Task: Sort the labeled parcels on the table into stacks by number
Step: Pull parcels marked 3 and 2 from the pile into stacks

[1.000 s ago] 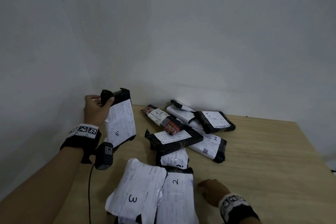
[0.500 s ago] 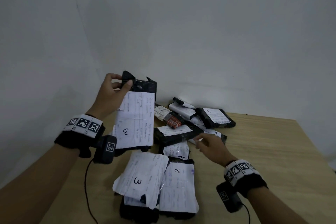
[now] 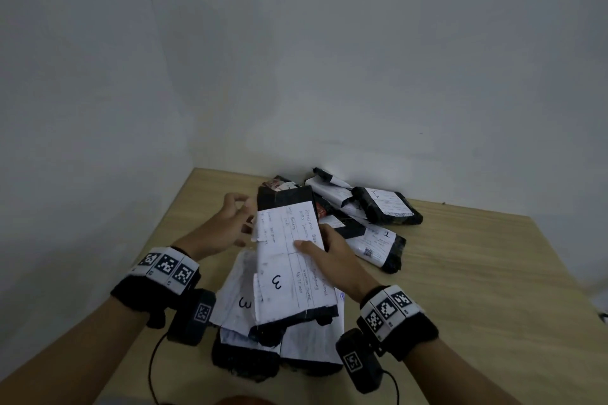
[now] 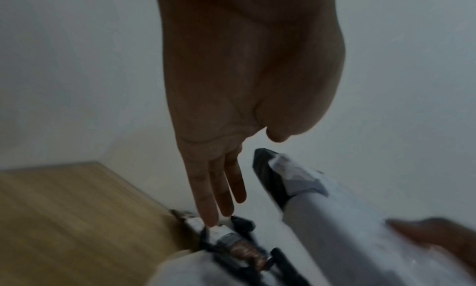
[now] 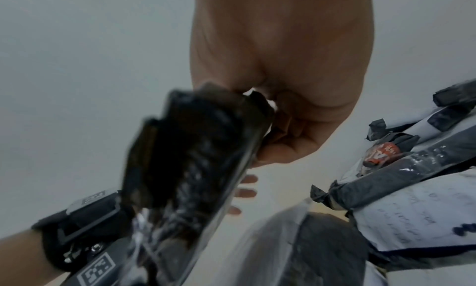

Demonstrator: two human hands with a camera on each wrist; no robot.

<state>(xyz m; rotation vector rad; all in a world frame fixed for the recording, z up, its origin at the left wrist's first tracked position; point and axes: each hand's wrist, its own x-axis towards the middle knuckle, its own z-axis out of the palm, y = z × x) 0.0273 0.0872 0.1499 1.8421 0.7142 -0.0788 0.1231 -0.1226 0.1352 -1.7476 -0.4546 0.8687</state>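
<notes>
**Parcel "3" in the right hand, above the near stacks**

Head view: The right hand (image 3: 332,256) grips a black-wrapped parcel with a white label marked "3" (image 3: 289,260) — thumb across the label face, fingers curled behind its right edge. The parcel is tilted, its lower end over the near stack labeled "3" (image 3: 238,299), which lies on the wooden table (image 3: 477,289). The left hand (image 3: 227,227) is just beside the parcel's left edge, fingers spread and loosely bent, holding nothing. Behind them lies an unsorted pile of parcels; two labels marked "1" (image 3: 378,240) are readable.

Left wrist view: The left hand (image 4: 231,87) shows straight fingers (image 4: 219,188) pointing down, apart from the held parcel (image 4: 335,219) at the right. The frame is blurred; whether the fingertips touch the parcels below cannot be told.

Right wrist view: The right hand (image 5: 278,76) has its fingers curled round the black end of the parcel (image 5: 193,158) — a firm grasp. The left hand's fingertips (image 5: 247,192) show past the parcel's edge. The pile (image 5: 412,198) lies to the right.
</notes>
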